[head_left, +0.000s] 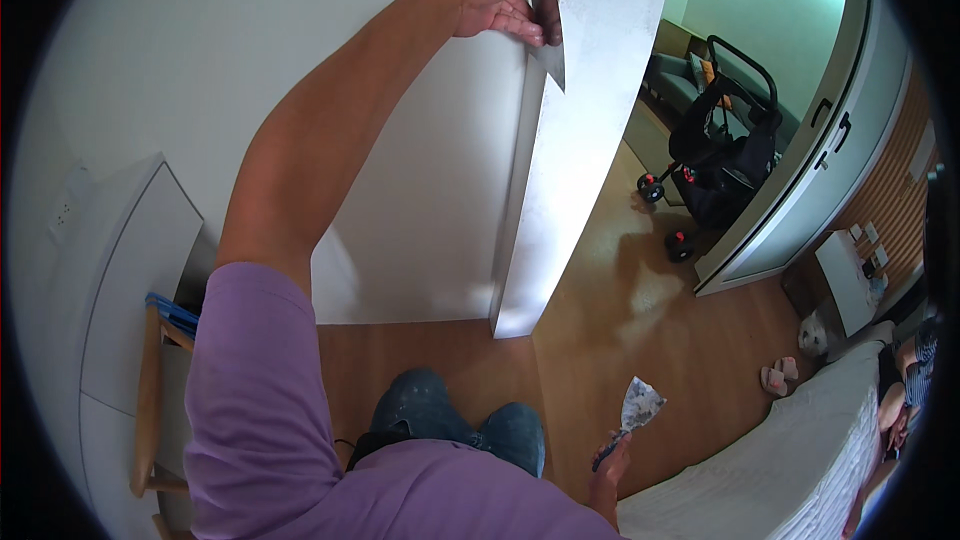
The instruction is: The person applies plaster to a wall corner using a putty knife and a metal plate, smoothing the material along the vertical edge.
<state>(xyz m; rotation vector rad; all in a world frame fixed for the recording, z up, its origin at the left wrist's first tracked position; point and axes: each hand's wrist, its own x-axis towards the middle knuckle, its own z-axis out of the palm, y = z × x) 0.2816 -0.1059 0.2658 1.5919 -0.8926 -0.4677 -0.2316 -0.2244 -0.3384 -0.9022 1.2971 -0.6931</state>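
Raised high at the top middle, my left hand [503, 10] grips a thin, shiny metal scraper plate [549, 60]. Fingers lie along one side of it, and its pointed corner hangs down over the white post [575, 130] at the wall's end. Whether the plate's edge presses on the post, I cannot tell. Low at my side, my right hand [611, 462] is wrapped round the dark handle of a putty knife [641, 406]. Its broad blade is smeared with white and grey putty and points up and away over the wooden floor.
A white wall [420, 170] stands ahead. Through the doorway is a black stroller [728, 145], beside an open white-framed door [800, 170]. A bed [760, 450] lies at right, with slippers [778, 376] nearby and another person's hand [897, 428] beyond. A wooden chair [149, 400] and white cabinet [130, 290] are left.
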